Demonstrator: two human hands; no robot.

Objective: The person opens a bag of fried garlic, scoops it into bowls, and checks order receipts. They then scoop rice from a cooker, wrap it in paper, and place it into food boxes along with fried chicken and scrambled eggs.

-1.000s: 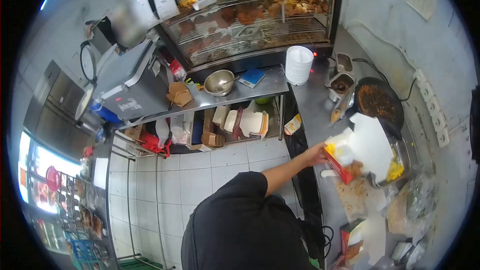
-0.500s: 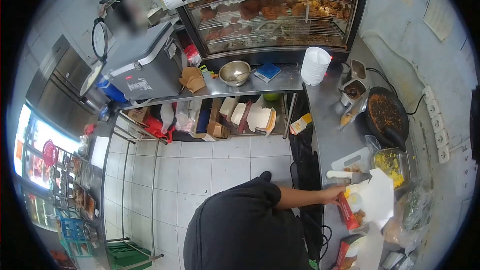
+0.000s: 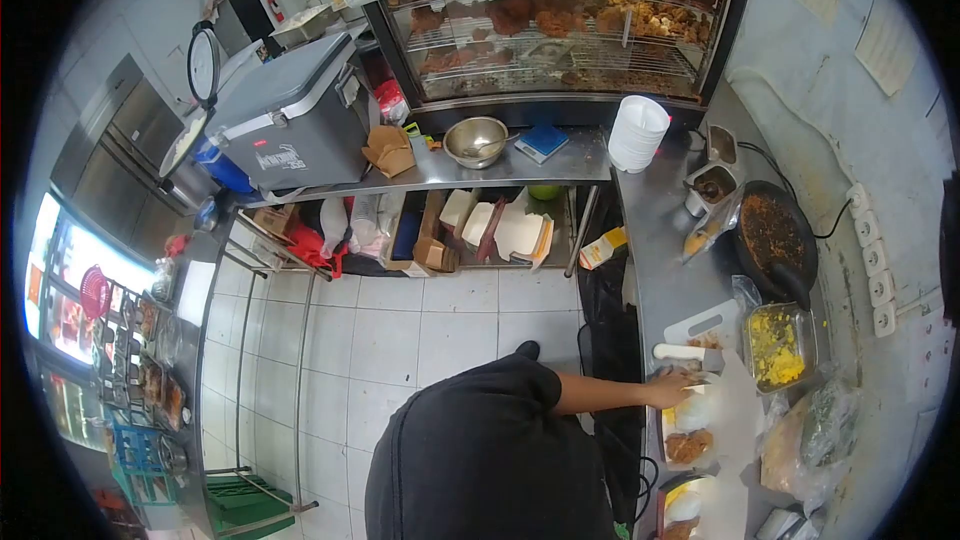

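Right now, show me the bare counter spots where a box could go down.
Freest: the bare steel counter between the white cup stack and the white cutting board, left of the black pan. A smaller gap lies between the blue scale and the cups. Crowded: around the right hand, open food box and yellow rice tray.

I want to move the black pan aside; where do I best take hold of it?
Grip the pan by its black handle, coming from the side of the rice tray: the handle juts out that way, clear of the food.

Takeaway kitchen, fried-food display case (image 3: 555, 20), steel counter (image 3: 665, 270)
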